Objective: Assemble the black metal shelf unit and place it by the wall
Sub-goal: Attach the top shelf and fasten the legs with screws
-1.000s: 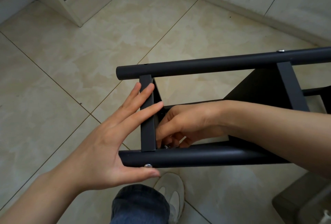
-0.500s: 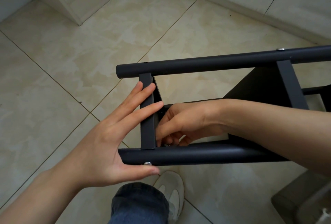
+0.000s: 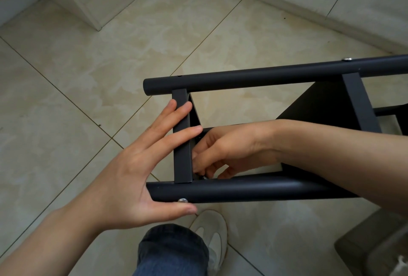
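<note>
Pressed left hand [image 3: 123,178], fingers straight and spread, on flat crossbar [image 3: 182,165] of black metal shelf frame [image 3: 265,77]; just behind them, pinched small silvery fastener [image 3: 204,178] in right hand [image 3: 223,149], fingers curled.

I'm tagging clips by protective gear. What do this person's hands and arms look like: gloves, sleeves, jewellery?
Both the left hand and the right hand are bare, with no gloves. The left forearm and right forearm are uncovered as far as the frame shows; no sleeve edge is in view. No ring, watch or bracelet is visible.
</note>
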The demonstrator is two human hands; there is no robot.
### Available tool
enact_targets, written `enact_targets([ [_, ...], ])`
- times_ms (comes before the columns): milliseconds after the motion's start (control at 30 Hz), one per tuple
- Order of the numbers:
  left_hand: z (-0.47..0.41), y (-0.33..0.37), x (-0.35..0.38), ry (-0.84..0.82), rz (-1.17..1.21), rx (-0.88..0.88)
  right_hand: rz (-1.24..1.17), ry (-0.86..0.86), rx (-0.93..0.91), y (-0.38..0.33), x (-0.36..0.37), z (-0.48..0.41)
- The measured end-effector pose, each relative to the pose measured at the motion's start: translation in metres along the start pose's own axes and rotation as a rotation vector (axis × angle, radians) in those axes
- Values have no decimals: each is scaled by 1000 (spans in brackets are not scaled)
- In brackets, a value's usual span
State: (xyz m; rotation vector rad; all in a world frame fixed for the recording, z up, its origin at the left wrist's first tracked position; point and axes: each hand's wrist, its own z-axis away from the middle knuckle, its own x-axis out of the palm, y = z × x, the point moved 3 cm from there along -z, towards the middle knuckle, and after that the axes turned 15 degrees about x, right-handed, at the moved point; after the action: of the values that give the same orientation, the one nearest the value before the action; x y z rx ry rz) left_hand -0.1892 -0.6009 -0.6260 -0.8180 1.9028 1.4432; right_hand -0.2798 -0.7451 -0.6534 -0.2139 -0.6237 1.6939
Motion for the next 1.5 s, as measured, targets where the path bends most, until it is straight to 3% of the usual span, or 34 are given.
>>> enact_targets([
  [133, 0, 0, 0, 0, 1, 2, 32, 97, 33, 2, -4, -2],
  [300, 0, 0, 0, -1, 3, 1, -1, 23, 3, 0, -1, 1],
  [433, 0, 0, 0, 0, 1, 3, 52, 152, 40, 2, -5, -4],
  [567, 0, 0, 0, 2, 4, 7, -25, 44, -32, 0, -1, -1],
  [733, 0, 0, 0, 1, 11, 6, 63, 95, 8, 1, -3, -2],
  [900, 0, -1, 0, 7, 8, 6, -10, 4, -30, 1, 0, -2],
  [1133, 0, 0, 1, 21, 20, 9, 69, 114, -42, -1, -1, -1],
  [1300, 0, 0, 1, 29, 22, 7, -2, 4, -42, -1, 0, -1],
  [1500, 0, -1, 2, 30, 30, 5, 16, 59, -12, 0, -3, -3],
])
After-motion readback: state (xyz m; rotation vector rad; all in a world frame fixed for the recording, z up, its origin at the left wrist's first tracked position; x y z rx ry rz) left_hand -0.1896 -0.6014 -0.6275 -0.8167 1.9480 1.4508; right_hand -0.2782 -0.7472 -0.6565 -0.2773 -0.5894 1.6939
